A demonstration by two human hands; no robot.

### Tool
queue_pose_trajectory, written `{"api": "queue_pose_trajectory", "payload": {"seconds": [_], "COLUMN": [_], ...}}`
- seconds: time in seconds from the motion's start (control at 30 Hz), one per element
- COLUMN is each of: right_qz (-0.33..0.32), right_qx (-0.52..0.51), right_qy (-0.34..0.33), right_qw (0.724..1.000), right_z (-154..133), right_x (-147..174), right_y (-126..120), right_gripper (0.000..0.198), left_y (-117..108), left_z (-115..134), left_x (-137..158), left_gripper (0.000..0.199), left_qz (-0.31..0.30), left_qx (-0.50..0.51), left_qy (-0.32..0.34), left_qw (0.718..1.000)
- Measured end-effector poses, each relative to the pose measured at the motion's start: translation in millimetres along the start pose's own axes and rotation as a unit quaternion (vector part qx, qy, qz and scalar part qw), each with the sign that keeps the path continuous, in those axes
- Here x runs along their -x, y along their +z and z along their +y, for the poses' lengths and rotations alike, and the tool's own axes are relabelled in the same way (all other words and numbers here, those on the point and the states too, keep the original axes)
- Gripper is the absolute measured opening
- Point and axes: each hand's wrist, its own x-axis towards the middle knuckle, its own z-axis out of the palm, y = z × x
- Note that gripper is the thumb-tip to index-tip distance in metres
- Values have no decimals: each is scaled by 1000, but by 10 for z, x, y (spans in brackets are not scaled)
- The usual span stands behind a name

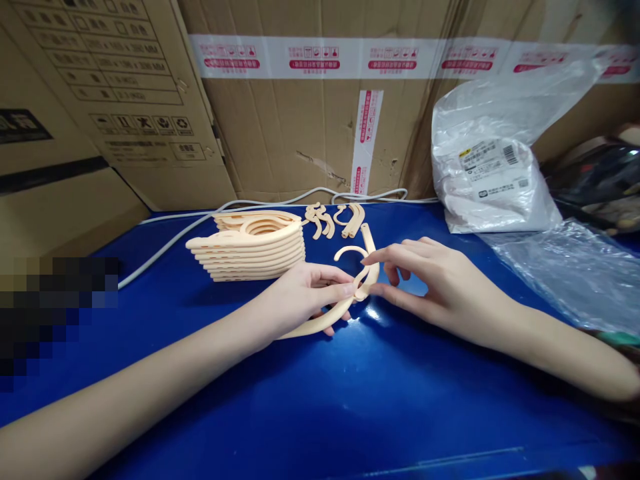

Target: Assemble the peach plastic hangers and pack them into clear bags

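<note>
A cream plastic folding hanger [320, 325] with a curved hook is held just above the blue tabletop, one arm turned up and the other running down to the left. My left hand [305, 293] pinches it near the centre joint, thumb on top. From the right, my right hand [435, 287] has its index finger and thumb on the upturned arm, gripping it lightly; its other fingers are curled. Left of the hanger, a neat stack of matching hangers [250, 257] lies behind my left hand. Loose hanger pieces [320, 220] and curved arms [355, 221] lie beyond.
Cardboard boxes [290, 127] wall off the back and left of the blue table [310, 413]. A grey-white cable [173, 252] runs along the rear. At right stand a white plastic bag [493, 180] with a label and a clear plastic sheet [575, 273].
</note>
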Motion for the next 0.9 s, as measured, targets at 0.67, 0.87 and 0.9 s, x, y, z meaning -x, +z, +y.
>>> {"api": "queue_pose_trajectory", "payload": {"seconds": [0.67,0.87,0.9], "right_qz": [-58,-67,-64], "right_qx": [-49,-73,-69], "right_qy": [1,43,53], "right_qw": [997,994,994], "right_z": [7,36,51], "right_x": [-21,-39,-44], "right_y": [20,-2,-2], "right_gripper": [23,29,30], "left_y": [90,132,120], "left_z": [-58,-85,-89], "left_x": [85,177,181], "left_gripper": [26,30,32], "left_qz": [27,86,88], "left_qx": [-183,-423,-451], "left_qy": [109,253,271], "left_qw": [977,866,846]}}
